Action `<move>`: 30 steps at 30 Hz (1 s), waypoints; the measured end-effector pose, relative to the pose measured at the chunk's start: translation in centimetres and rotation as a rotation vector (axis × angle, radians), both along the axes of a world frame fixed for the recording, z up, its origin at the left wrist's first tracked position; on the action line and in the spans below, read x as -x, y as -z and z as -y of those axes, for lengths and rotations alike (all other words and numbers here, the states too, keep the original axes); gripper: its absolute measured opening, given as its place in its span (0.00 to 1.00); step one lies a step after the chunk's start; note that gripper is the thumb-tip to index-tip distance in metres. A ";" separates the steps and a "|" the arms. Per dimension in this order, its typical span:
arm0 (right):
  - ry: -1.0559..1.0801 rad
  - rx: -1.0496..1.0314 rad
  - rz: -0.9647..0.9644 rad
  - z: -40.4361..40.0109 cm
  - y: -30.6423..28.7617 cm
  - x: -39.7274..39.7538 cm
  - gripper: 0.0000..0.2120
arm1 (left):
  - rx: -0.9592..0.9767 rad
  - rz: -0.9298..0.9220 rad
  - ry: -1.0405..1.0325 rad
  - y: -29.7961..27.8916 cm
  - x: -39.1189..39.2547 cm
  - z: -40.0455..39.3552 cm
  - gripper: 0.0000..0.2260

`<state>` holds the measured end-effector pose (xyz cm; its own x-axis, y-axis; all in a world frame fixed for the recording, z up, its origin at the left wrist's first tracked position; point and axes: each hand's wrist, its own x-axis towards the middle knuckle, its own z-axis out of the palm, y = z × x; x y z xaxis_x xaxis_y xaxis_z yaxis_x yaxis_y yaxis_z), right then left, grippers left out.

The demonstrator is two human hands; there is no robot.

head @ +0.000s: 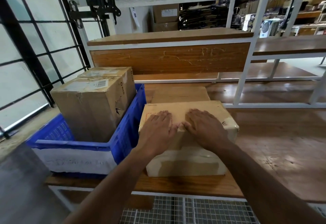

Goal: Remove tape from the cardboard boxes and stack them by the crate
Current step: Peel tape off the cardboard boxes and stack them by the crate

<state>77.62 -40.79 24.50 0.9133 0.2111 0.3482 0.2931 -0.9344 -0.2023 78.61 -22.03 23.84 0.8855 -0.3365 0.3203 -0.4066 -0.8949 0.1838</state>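
A taped cardboard box (217, 116) stands on the wooden table right of the blue crate (123, 135). Both my hands lie flat on its top, fingers straight. My left hand (157, 128) is on the left half, over a red dashed label. My right hand (204, 126) is on the right half, and the two thumbs meet at the box's front top edge by a strip of tape (180, 126). Glossy tape also covers the box's front face (190, 156). Two more cardboard boxes (91, 107) stand inside the crate. A flat cardboard piece (180, 94) lies behind the taped box.
A white-framed wooden shelf unit (169, 59) rises behind the table. Bare wooden table surface (273, 144) stretches to the right. A wire mesh shelf (185, 209) sits below the table's front edge. A black metal grid partition (35, 47) stands to the left.
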 end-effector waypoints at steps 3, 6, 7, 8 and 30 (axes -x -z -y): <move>0.027 0.011 -0.006 0.1 0.4 -0.1 0.24 | -0.008 -0.019 -0.024 0.0 0.0 0.1 0.27; 0.084 -0.013 0.015 0.0 -0.5 -1.4 0.17 | -0.026 -0.003 -0.053 -1.4 -1.0 0.3 0.24; 0.103 0.000 0.019 0.0 -0.9 -2.0 0.16 | -0.026 -0.022 -0.051 -2.0 -1.7 0.4 0.23; 0.115 0.011 0.015 -0.1 -1.3 -2.5 0.15 | -0.025 -0.061 -0.037 -2.5 -2.6 0.5 0.23; 0.251 0.057 -0.270 3.8 -0.9 -3.1 0.37 | -0.081 -0.298 -0.092 -1.3 -5.4 -2.4 0.36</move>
